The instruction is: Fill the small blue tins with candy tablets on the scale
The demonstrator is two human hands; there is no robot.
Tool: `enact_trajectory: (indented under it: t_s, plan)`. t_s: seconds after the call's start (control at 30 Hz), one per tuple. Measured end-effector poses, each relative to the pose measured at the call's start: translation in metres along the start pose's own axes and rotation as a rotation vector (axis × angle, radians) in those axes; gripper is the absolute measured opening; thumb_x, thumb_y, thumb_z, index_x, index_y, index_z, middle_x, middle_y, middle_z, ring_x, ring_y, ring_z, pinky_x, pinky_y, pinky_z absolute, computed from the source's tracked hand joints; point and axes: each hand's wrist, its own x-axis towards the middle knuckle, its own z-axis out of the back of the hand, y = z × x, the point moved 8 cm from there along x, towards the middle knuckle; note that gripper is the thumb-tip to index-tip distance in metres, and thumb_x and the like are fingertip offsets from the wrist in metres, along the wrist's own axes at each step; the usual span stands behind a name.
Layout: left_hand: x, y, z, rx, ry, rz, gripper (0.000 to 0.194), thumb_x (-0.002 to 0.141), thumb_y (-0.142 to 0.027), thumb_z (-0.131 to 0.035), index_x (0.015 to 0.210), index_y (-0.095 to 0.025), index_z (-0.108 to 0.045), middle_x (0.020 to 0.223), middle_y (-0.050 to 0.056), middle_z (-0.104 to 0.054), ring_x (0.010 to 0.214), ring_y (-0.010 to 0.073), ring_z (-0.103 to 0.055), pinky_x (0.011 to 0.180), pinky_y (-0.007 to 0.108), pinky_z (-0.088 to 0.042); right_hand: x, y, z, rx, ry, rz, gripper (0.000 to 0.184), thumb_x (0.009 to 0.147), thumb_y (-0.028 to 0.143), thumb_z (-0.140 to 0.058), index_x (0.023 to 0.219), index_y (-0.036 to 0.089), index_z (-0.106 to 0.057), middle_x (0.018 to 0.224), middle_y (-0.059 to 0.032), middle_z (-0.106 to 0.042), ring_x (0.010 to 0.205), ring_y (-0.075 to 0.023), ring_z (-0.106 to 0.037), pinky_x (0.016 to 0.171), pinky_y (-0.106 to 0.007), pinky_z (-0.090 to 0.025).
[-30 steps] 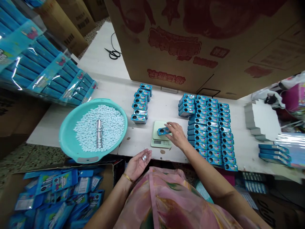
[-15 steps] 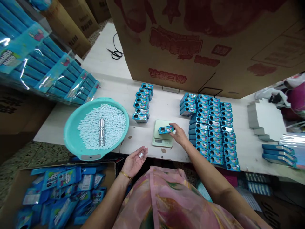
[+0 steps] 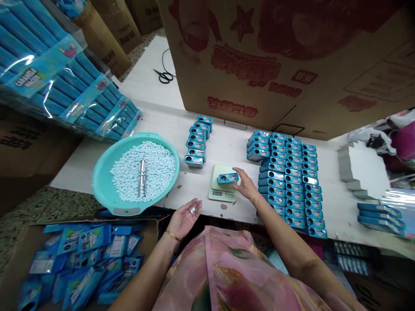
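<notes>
A small blue tin with a dark round opening rests on the pale green kitchen scale. My right hand is at the tin's right end, thumb and fingers apart around it, just clear of its edges. My left hand is palm up near the table's front edge, fingers loosely stretched, cupping a few white candies. To its upper left, a turquoise basin holds many similar white candies with a shiny metal cylinder lying on them.
A short column of blue tins stands left of the scale, with several packed rows to the right. A large cardboard carton borders the back. Black scissors lie behind. Below left, an open box holds blue packages.
My right hand has lowered the tin onto the scale and its fingers have loosened around it. My left hand keeps its candies. The whole view has shifted slightly.
</notes>
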Motion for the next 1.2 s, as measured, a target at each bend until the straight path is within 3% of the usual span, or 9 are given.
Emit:
enact_trajectory:
  t_s: [0.13,0.3,0.53,0.67,0.8,0.9,0.97,1.07,1.2]
  plan:
    - [0.0,-0.005,0.01,-0.017,-0.034,-0.021,0.021,0.073,-0.006,-0.043,0.087,-0.007,-0.058,0.088,0.014,-0.062,0.083,0.0172,-0.059,0.07,0.027,-0.05,-0.005,0.002,0.009,-0.028,0.003,0.065,0.075,0.062,0.03,-0.064,0.125,0.021,-0.026,0.127,-0.0089,-0.033,0.118,-0.0201,-0.029,0.098,-0.037,-0.026]
    - [0.003,-0.012,0.022,-0.022,-0.059,-0.038,0.021,0.074,-0.007,-0.042,0.087,-0.008,-0.058,0.088,0.013,-0.061,0.083,0.0177,-0.059,0.069,0.028,-0.051,-0.004,-0.004,0.015,-0.03,-0.009,0.03,0.071,0.064,0.031,-0.063,0.125,0.022,-0.027,0.126,-0.0084,-0.035,0.118,-0.0202,-0.03,0.098,-0.037,-0.027]
    - [0.003,-0.015,0.021,-0.043,-0.056,-0.052,0.021,0.075,-0.007,-0.04,0.086,-0.006,-0.058,0.089,0.014,-0.06,0.085,0.0178,-0.058,0.07,0.029,-0.05,0.0,0.001,0.009,0.008,0.018,0.04,0.072,0.063,0.031,-0.064,0.125,0.025,-0.027,0.126,-0.0067,-0.035,0.118,-0.0208,-0.03,0.098,-0.039,-0.027]
    - [-0.004,-0.025,0.017,-0.016,-0.039,-0.08,0.021,0.075,-0.007,-0.04,0.085,-0.007,-0.059,0.072,0.008,-0.058,0.064,0.011,-0.056,0.054,0.022,-0.048,0.002,0.002,0.006,0.0,0.028,0.043,0.07,0.064,0.031,-0.064,0.124,0.024,-0.029,0.124,-0.0067,-0.037,0.117,-0.0203,-0.032,0.097,-0.038,-0.028]
    - [-0.019,-0.068,0.005,0.028,0.024,-0.222,0.016,0.073,-0.011,-0.045,0.081,-0.01,-0.059,0.061,0.001,-0.051,0.051,0.0056,-0.046,0.041,0.015,-0.038,0.003,0.002,0.003,-0.015,0.032,0.068,0.065,0.063,0.028,-0.064,0.121,0.022,-0.034,0.121,-0.0075,-0.04,0.113,-0.0202,-0.036,0.094,-0.037,-0.031]
    - [-0.026,-0.117,0.007,0.168,-0.032,-0.417,0.016,0.067,-0.015,-0.053,0.082,-0.012,-0.058,0.061,-0.001,-0.049,0.05,0.0038,-0.043,0.04,0.013,-0.033,0.004,0.008,0.003,-0.052,0.033,0.073,0.043,0.067,0.024,-0.06,0.107,0.019,-0.046,0.104,-0.0067,-0.051,0.097,-0.0196,-0.046,0.083,-0.036,-0.038]
    - [-0.026,-0.152,0.015,0.332,-0.158,-0.575,0.021,0.063,-0.02,-0.059,0.083,-0.013,-0.057,0.058,-0.004,-0.046,0.048,0.0034,-0.04,0.039,0.013,-0.029,0.008,0.021,-0.001,-0.074,0.03,0.077,0.032,0.068,0.023,-0.058,0.099,0.019,-0.051,0.092,-0.0051,-0.054,0.085,-0.0183,-0.049,0.077,-0.034,-0.04]
    - [-0.019,-0.194,0.028,0.713,-0.43,-0.754,0.031,0.058,-0.033,-0.061,0.082,-0.014,-0.056,0.053,-0.006,-0.041,0.043,0.005,-0.035,0.039,0.018,-0.027,0.024,0.053,-0.022,-0.075,0.005,0.101,0.03,0.069,0.022,-0.057,0.099,0.019,-0.05,0.091,-0.005,-0.054,0.083,-0.0178,-0.048,0.075,-0.032,-0.04]
    - [0.008,-0.22,0.027,1.434,-0.66,-0.779,0.048,0.055,-0.046,-0.057,0.089,-0.011,-0.056,0.061,0.0,-0.048,0.058,0.0159,-0.048,0.054,0.028,-0.037,0.054,0.098,-0.077,-0.137,0.0,0.102,0.031,0.071,0.019,-0.053,0.101,0.019,-0.05,0.097,-0.0068,-0.051,0.089,-0.0194,-0.045,0.075,-0.032,-0.041]
